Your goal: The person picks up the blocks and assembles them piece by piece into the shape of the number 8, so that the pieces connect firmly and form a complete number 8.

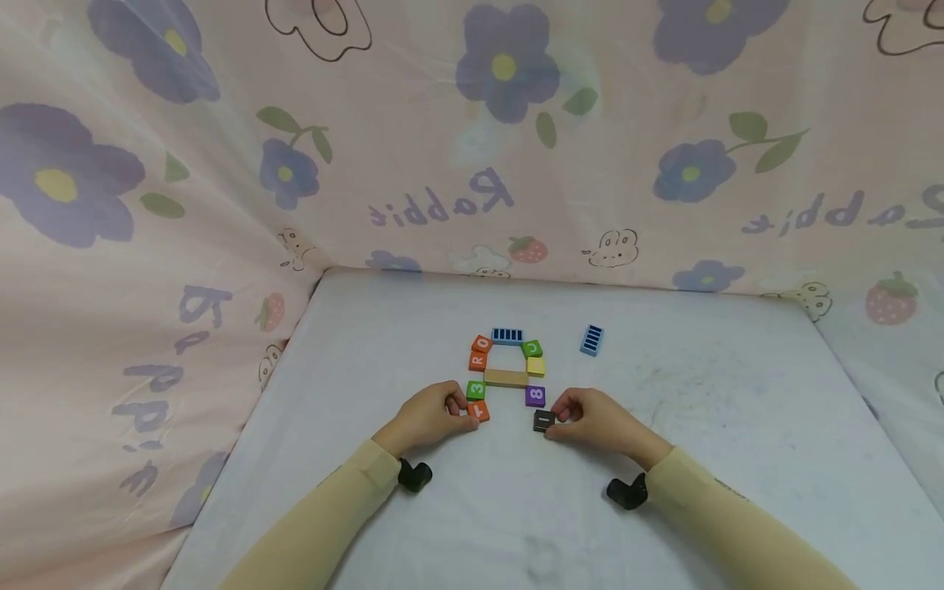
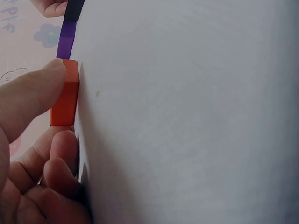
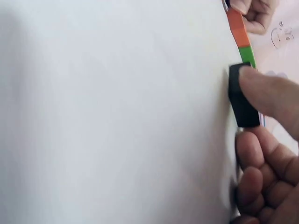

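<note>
My left hand [image 1: 433, 416] pinches an orange lettered block [image 1: 478, 410] between thumb and fingers; in the left wrist view the thumb lies on the orange block [image 2: 65, 100]. Just above it sits a green block marked 3 [image 1: 475, 391]. Opposite, my right hand [image 1: 599, 423] grips a black block [image 1: 544, 421] with a white mark. The right wrist view shows the thumb against the black block [image 3: 243, 100] and fingertips at its end. A purple block marked 8 [image 1: 535, 397] lies just beyond it. Between the two columns runs a plain wooden strip [image 1: 506, 378].
Farther back, orange blocks R [image 1: 477, 360] and O [image 1: 482, 344], a yellow block [image 1: 535, 366] and a green block [image 1: 532, 349] form the sides. A blue striped block [image 1: 507, 335] tops the outline; another blue striped block [image 1: 592, 340] lies apart. Printed cloth [image 1: 442, 147] stands behind the white table [image 1: 737, 426].
</note>
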Demonstrator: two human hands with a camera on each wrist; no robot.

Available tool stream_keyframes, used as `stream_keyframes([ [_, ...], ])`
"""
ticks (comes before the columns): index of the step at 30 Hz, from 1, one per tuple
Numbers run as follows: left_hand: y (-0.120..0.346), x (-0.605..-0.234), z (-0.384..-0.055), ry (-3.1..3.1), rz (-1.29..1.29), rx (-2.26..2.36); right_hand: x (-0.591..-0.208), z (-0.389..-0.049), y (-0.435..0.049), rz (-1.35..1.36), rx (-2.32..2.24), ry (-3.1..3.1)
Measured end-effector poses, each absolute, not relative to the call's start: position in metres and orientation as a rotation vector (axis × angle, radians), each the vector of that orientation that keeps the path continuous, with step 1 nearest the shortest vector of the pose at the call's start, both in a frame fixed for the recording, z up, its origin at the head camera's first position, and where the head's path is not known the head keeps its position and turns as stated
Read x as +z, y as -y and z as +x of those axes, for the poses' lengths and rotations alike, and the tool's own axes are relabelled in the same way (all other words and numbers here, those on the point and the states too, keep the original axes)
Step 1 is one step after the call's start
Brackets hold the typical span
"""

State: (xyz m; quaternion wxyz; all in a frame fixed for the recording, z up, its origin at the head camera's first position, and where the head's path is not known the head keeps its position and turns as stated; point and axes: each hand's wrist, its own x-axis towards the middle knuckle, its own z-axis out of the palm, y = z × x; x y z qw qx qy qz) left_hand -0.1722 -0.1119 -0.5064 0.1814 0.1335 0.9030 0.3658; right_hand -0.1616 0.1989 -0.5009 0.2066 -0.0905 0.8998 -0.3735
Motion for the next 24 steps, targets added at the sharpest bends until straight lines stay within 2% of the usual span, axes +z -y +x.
stream_keyframes([
  [24, 0.112, -0.507, -0.172, -2.532, 0.342, 1.053, -0.504, -0.155, -0.176, -0.076, -1.123, -2.557],
])
